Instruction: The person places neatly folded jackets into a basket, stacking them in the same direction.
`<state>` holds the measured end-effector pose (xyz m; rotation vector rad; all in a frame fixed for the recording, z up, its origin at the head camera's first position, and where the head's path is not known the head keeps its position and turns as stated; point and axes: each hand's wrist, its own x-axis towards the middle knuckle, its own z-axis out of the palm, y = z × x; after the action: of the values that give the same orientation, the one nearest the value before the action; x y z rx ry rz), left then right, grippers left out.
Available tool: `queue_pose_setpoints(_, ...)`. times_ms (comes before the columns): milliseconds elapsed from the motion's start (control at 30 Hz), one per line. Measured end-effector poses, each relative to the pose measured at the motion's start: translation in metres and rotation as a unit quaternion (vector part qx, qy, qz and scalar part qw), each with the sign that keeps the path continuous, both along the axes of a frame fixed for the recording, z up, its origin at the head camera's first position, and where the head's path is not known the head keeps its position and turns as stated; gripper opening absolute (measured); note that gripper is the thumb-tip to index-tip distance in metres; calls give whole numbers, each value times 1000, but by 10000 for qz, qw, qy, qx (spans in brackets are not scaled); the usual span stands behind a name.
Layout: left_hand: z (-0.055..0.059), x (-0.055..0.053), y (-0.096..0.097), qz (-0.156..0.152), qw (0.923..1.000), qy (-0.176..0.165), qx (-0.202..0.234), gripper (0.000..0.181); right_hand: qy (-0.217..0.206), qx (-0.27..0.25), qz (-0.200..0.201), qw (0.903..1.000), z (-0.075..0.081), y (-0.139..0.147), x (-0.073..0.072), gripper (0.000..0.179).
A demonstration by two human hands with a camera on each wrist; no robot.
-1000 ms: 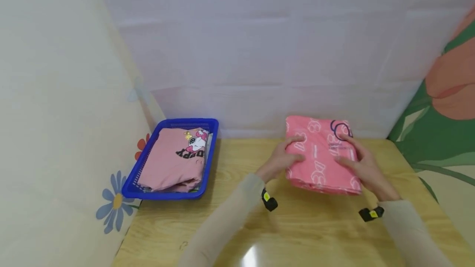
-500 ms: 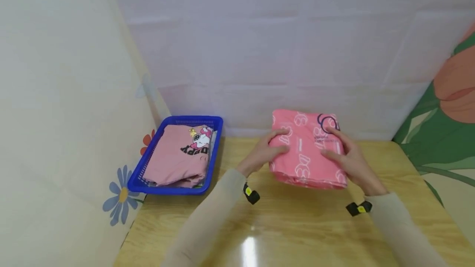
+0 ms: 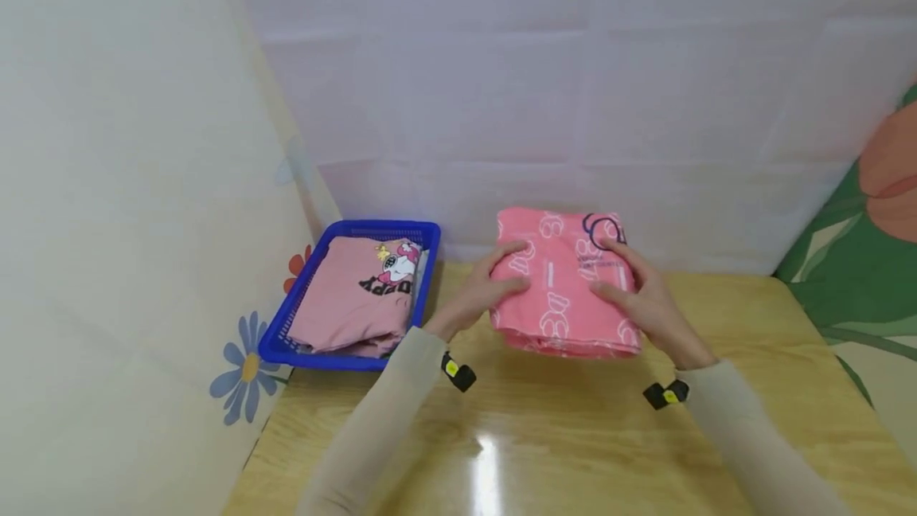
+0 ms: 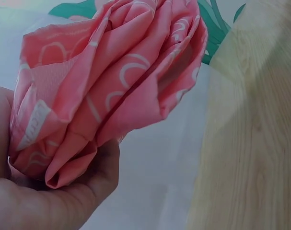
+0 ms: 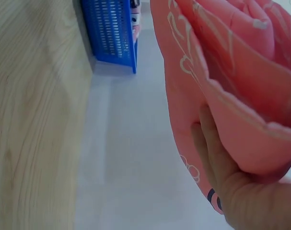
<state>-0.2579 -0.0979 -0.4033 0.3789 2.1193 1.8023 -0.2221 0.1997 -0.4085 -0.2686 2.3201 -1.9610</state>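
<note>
A folded pink garment (image 3: 555, 293) with white outline prints and dark lettering is held up over the wooden table (image 3: 587, 444), against the back wall's lower part. My left hand (image 3: 473, 293) grips its left side, thumb on top. On the opposite side, my right hand (image 3: 648, 305) holds the edge the same way. Loose folds of the pink fabric (image 4: 121, 81) and a small white tag (image 4: 37, 120) show in the left wrist view, the left hand (image 4: 54, 203) wrapped around one end. Layered edges face the right wrist camera above the right hand (image 5: 236, 182).
A blue plastic basket (image 3: 387, 225) stands at the table's back left, with a folded dusty-pink garment (image 3: 347, 293) bearing a cartoon print inside. A pale sheet (image 3: 466, 102) covers the back wall; floral cloths hang at both sides.
Both hands have carried the pink garment leftward, closer to the blue basket, keeping it raised and gripped. The head view has shifted slightly; the basket's contents look unchanged.
</note>
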Motion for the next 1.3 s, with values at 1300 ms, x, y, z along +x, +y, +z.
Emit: queue_pose_setpoints(1300, 57, -5, -155, 1078, 9838, 537, -1328, 58, 152, -1088, 882, 9900, 22, -148, -31, 84)
